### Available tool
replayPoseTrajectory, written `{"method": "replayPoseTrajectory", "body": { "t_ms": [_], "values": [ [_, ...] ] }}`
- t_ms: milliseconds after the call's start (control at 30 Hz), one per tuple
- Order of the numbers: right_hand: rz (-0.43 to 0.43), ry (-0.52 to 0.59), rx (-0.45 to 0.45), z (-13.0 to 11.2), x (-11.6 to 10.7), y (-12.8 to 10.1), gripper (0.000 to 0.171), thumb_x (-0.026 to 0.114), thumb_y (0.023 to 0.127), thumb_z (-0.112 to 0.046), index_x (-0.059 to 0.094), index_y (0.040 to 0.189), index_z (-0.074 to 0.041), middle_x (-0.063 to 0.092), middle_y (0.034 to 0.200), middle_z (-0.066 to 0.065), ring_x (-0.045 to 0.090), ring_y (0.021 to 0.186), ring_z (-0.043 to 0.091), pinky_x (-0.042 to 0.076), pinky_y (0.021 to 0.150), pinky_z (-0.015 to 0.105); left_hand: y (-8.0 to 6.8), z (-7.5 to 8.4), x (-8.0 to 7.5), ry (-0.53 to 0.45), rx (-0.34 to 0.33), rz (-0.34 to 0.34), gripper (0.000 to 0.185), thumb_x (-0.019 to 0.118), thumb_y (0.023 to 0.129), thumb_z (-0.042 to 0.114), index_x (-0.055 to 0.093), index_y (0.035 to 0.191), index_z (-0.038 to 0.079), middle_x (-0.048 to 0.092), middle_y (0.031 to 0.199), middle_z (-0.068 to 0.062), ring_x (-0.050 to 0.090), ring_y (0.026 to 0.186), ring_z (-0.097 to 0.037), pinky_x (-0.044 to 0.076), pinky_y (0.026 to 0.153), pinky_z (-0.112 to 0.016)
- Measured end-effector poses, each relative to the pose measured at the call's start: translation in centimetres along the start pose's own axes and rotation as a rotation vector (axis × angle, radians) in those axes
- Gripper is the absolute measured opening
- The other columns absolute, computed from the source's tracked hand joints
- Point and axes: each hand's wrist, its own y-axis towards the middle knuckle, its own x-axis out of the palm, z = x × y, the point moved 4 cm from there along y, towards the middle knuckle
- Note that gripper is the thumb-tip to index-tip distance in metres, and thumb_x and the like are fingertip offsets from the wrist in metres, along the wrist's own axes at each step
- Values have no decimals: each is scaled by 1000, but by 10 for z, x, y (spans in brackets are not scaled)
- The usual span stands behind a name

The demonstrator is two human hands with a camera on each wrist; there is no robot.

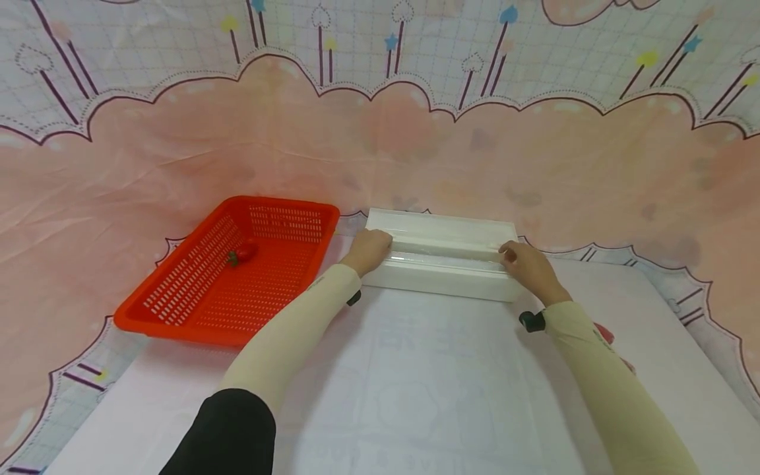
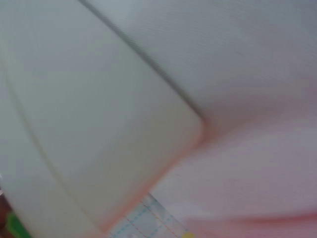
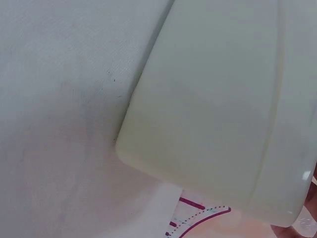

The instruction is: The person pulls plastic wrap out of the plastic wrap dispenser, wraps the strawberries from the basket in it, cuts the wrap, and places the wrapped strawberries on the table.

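A white surface (image 1: 415, 376) stretched out before me, backed by a peach cloth (image 1: 415, 145) printed with scalloped clouds. Near its far edge lay a long white box (image 1: 439, 282), right of an orange basket (image 1: 172, 335) holding a red tomato (image 1: 246, 249). At the box's right end the right hand (image 1: 532, 267) had its fingers pinching clear film (image 1: 442, 260); at the left end the left hand's (image 1: 369, 251) fingertips were hidden, so I couldn't tell what they gripped. The right sleeve (image 1: 611, 389) mostly covered something reddish (image 1: 605, 333) I couldn't identify, and the left sleeve (image 1: 297, 330) hid part of the basket's near side.
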Motion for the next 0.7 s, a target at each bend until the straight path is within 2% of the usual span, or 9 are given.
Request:
{"method": "replayPoseTrajectory", "body": {
  "t_ms": [167,300,433,567,700],
  "values": [
    [84,-25,-55,0,-1,-5,16,60,88,-5,66,98,5,67,91,22,62,85,35,49,77,48,-5,-4,-1,91,-12,42,15,57,91,11,72,88,8,72,88,-9,66,84,-26,47,84,-38],
    [169,-73,-125,-1,0,-8,11,62,85,-1,67,92,6,66,85,21,62,77,33,49,70,45,-7,-3,-5,184,27,62,12,60,90,14,72,93,10,71,93,-7,63,88,-24,46,88,-37],
    [275,-90,-193,-4,-2,-12,7,64,82,4,67,88,6,64,80,21,60,70,32,48,65,45,-10,-1,-11,260,72,115,13,63,89,17,72,95,11,71,95,-6,63,90,-23,46,90,-37],
    [366,-100,-241,-7,-3,-16,6,66,79,6,66,85,5,63,77,19,59,69,33,44,69,50,-15,1,-19,328,120,175,15,63,88,21,72,94,11,70,94,-5,62,92,-22,47,91,-35],
    [429,-118,-277,-9,-3,-20,5,67,79,7,65,83,5,62,77,19,60,72,36,43,74,53,-19,2,-24,367,162,209,14,61,89,19,72,93,11,70,94,-5,62,91,-22,47,90,-34]
  ]
}}
